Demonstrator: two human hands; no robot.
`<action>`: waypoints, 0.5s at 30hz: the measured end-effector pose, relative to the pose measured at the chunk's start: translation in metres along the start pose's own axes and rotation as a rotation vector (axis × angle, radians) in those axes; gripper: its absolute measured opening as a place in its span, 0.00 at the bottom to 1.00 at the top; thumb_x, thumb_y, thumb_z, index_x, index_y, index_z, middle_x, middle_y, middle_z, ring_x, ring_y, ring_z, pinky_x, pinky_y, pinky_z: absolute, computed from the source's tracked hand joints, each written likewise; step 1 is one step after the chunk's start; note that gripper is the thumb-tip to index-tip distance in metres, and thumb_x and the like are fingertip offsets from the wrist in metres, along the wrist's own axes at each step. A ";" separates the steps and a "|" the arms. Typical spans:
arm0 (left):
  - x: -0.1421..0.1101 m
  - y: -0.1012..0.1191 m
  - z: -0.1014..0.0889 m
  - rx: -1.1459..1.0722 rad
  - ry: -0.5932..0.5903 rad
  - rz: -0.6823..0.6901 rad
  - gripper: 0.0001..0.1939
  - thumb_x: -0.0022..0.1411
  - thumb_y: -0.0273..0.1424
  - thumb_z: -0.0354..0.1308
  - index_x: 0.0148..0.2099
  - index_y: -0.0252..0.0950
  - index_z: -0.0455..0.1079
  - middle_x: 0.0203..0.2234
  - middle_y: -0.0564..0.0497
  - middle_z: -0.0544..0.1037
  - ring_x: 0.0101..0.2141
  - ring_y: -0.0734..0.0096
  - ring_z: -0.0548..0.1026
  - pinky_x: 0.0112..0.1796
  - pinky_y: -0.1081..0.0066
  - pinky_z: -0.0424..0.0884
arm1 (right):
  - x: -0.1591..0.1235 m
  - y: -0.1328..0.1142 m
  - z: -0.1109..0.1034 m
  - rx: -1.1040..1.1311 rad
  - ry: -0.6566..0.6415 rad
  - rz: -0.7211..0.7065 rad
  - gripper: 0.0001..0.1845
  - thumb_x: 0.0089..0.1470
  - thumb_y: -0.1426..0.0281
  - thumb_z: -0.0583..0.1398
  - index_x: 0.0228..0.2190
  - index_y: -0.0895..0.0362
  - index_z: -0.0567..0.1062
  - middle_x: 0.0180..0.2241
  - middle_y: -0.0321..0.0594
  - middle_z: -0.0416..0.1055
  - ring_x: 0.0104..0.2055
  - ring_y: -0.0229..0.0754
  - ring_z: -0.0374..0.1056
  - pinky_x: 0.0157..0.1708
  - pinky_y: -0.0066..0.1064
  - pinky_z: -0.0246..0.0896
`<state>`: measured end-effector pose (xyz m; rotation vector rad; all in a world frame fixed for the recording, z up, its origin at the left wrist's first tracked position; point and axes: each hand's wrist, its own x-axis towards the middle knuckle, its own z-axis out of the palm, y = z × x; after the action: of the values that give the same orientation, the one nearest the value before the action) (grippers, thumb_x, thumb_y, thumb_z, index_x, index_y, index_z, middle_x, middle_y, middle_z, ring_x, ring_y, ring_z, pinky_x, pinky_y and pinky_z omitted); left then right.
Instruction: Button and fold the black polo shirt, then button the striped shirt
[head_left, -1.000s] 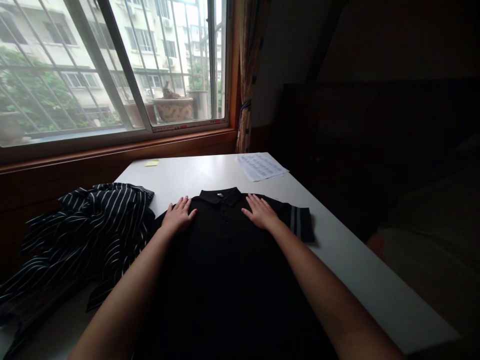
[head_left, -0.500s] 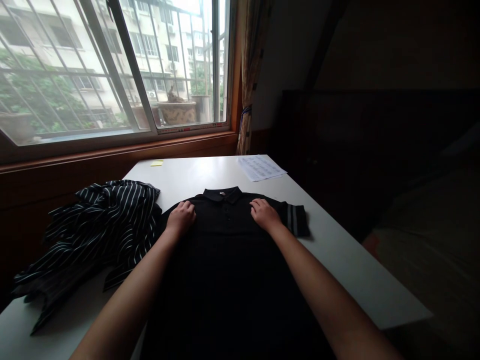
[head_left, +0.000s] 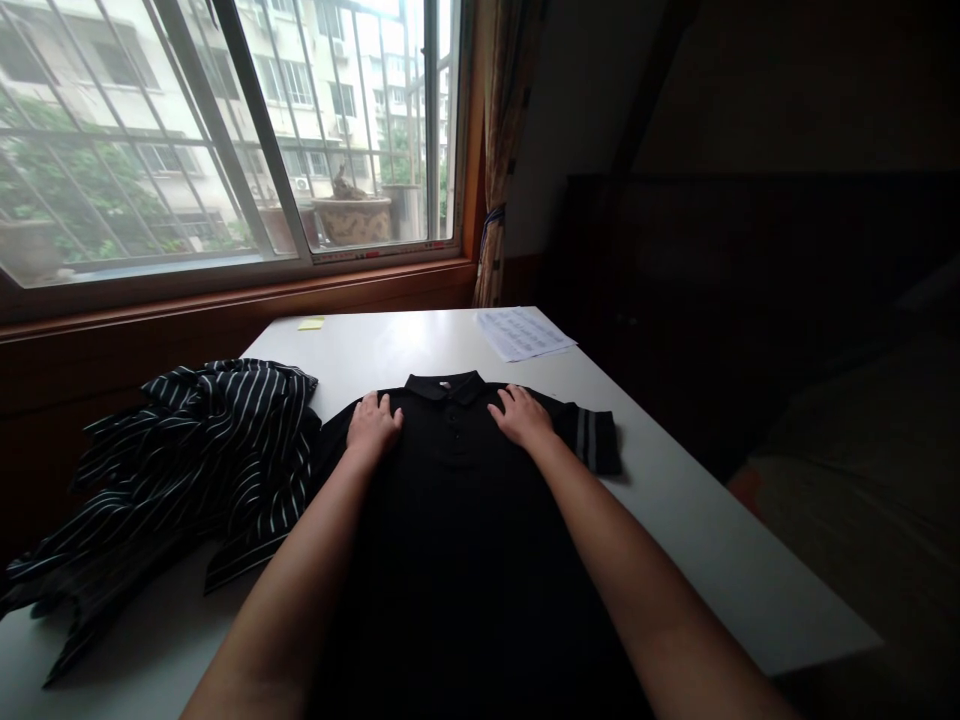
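Note:
A black polo shirt (head_left: 457, 540) lies spread out front side up, its collar pointing at the far end of the white table (head_left: 675, 520). Two grey stripes ring the cuff of its right-hand sleeve in view. My left hand (head_left: 373, 425) rests on the shirt near the left shoulder, fingers spread. On the other side of the buttons, my right hand (head_left: 521, 415) lies on the cloth by the other shoulder, its fingers also apart. The left sleeve is partly hidden behind my left arm and beside a heaped black-and-white striped garment (head_left: 217, 450).
Printed sheets of paper (head_left: 521, 333) lie at the table's far right corner, and a yellow sticky note (head_left: 310, 324) at the far left. Beyond the table are a barred window (head_left: 360, 130) and a tied curtain (head_left: 493, 230). The right side of the room is dark.
Both hands have shifted slightly inward toward the shirt's collar and buttons, and their fingers have spread from a more curled pose. The shirt has stayed about where it was.

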<state>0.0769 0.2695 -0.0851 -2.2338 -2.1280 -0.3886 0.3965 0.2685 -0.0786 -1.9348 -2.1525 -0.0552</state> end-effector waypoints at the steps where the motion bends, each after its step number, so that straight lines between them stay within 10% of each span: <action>1: 0.003 -0.002 0.001 0.000 -0.014 0.000 0.35 0.68 0.47 0.39 0.66 0.27 0.57 0.66 0.33 0.57 0.66 0.49 0.54 0.63 0.53 0.50 | 0.004 0.001 0.001 0.003 -0.004 0.001 0.35 0.63 0.51 0.46 0.61 0.61 0.64 0.65 0.52 0.55 0.66 0.54 0.50 0.63 0.43 0.46; 15: 0.050 -0.027 0.003 0.040 -0.192 -0.021 0.38 0.68 0.50 0.34 0.72 0.33 0.45 0.71 0.46 0.41 0.69 0.57 0.39 0.65 0.51 0.42 | 0.050 0.017 0.024 0.030 -0.030 -0.003 0.36 0.63 0.50 0.45 0.63 0.59 0.60 0.67 0.49 0.51 0.68 0.53 0.47 0.66 0.43 0.42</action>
<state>0.0522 0.3206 -0.0824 -2.3138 -2.2278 -0.1349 0.4054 0.3242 -0.0935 -1.9278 -2.1630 0.0055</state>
